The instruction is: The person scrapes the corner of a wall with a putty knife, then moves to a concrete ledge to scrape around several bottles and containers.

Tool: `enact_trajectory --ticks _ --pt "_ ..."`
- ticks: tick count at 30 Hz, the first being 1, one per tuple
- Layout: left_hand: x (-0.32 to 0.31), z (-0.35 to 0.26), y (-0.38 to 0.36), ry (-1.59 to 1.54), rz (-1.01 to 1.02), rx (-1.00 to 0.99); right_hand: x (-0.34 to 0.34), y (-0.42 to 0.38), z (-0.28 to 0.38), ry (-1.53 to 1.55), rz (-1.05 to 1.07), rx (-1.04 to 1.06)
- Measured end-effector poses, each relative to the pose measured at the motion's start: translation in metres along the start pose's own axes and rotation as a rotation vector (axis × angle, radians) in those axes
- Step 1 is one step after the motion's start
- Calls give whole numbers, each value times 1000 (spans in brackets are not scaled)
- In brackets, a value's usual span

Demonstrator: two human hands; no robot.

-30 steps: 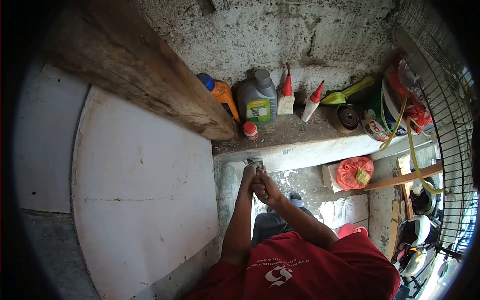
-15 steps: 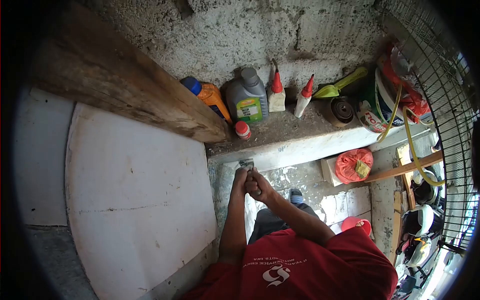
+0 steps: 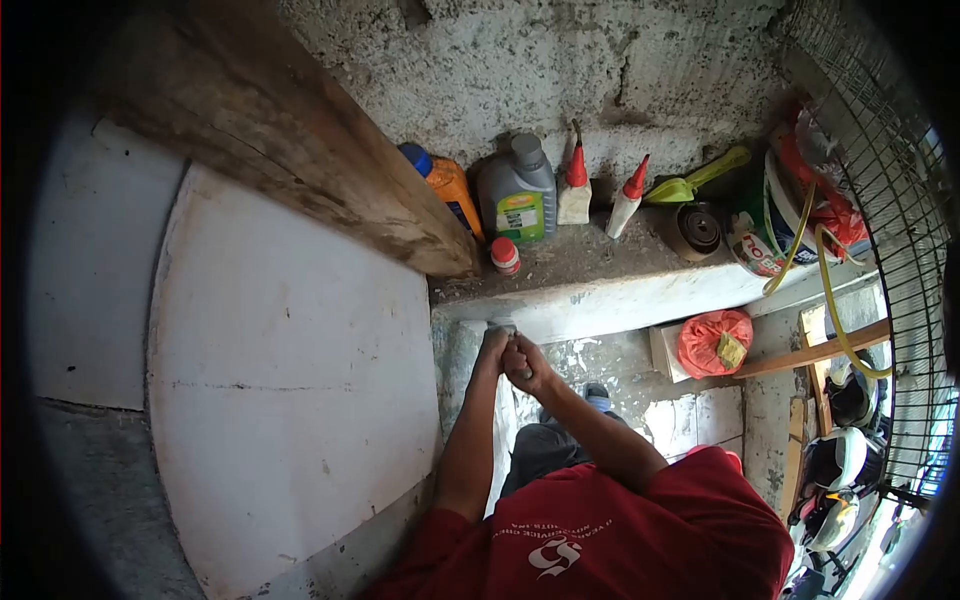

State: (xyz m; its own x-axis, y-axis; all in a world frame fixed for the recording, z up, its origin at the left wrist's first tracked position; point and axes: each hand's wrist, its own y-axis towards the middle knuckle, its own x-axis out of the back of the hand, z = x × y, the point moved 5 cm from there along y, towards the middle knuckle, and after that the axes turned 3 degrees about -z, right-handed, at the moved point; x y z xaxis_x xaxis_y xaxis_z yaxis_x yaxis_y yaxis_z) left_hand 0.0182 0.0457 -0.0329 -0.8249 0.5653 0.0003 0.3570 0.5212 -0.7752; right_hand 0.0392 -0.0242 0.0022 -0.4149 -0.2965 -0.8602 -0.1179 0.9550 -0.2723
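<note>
My left hand and my right hand are together, both closed around the handle of a small tool. The tool's flat end shows just beyond my knuckles, close to the lower face of the white-painted ledge. What kind of tool it is cannot be made out for certain. A bit of its handle end shows by my right hand's fingers. Above my hands, a small white bottle with a red cap stands on the ledge.
The ledge holds an orange bottle, a grey bottle, two red-tipped bottles, a green scoop, a brown roll and a tub. A wooden beam crosses upper left above a white panel. Wire mesh stands right.
The view has shifted, so the ledge and its bottles appear further right. My hands remain clasped on the tool, slightly further right in view, and my right forearm sits a little lower.
</note>
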Motion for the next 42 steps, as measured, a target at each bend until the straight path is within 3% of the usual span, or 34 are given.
enact_trajectory --ticks 4,6,7,9,13,16,17,20,24,25,29,31,34,36,38,39,40,41,42 --pt "-11 -9 -25 -35 -3 -146 -5 -16 -7 -34 8 22" --pt "-5 8 8 36 -38 -133 9 -9 6 -28 -44 -3" --pt "0 19 15 30 -71 -78 15 -1 10 -30 59 -89" --pt "0 12 4 14 -133 15 15 -1 6 -29 -29 -47" --pt "-7 -8 -27 11 -94 -250 -4 -18 -7 -77 0 -71" --pt "18 23 36 512 -184 -353 14 -10 -5 48 -35 -104" --pt "16 19 21 186 -142 -249 13 -6 -7 82 -68 -93" --pt "15 20 23 149 -142 -311 1 -13 -11 134 -76 -63" --pt "17 -3 17 537 -210 -566 -12 -9 -13 117 -21 -106" --pt "23 -2 13 346 -247 -189 -3 3 -10 121 -14 -104" --pt "26 1 10 534 -165 -514 -8 -10 -22 148 36 -105" --pt "18 -18 -23 258 -219 -339 -11 -10 -26 125 93 -108" --pt "35 -1 19 668 -232 -350 14 13 -19 148 63 -121" --pt "35 2 25 788 -200 -517 10 10 -24 162 44 -125" --pt "34 7 21 638 -206 -494 9 3 -30 124 80 -114" --pt "32 2 12 526 -230 -442 -10 -11 -35 171 -17 -76" --pt "29 1 6 348 -285 -299 -20 -14 -33 80 -31 -87" --pt "26 -8 4 676 -333 -681 -14 -5 -27 48 -36 -83" --pt "31 -4 3 548 -299 -511 -4 2 -23 18 -42 -76"
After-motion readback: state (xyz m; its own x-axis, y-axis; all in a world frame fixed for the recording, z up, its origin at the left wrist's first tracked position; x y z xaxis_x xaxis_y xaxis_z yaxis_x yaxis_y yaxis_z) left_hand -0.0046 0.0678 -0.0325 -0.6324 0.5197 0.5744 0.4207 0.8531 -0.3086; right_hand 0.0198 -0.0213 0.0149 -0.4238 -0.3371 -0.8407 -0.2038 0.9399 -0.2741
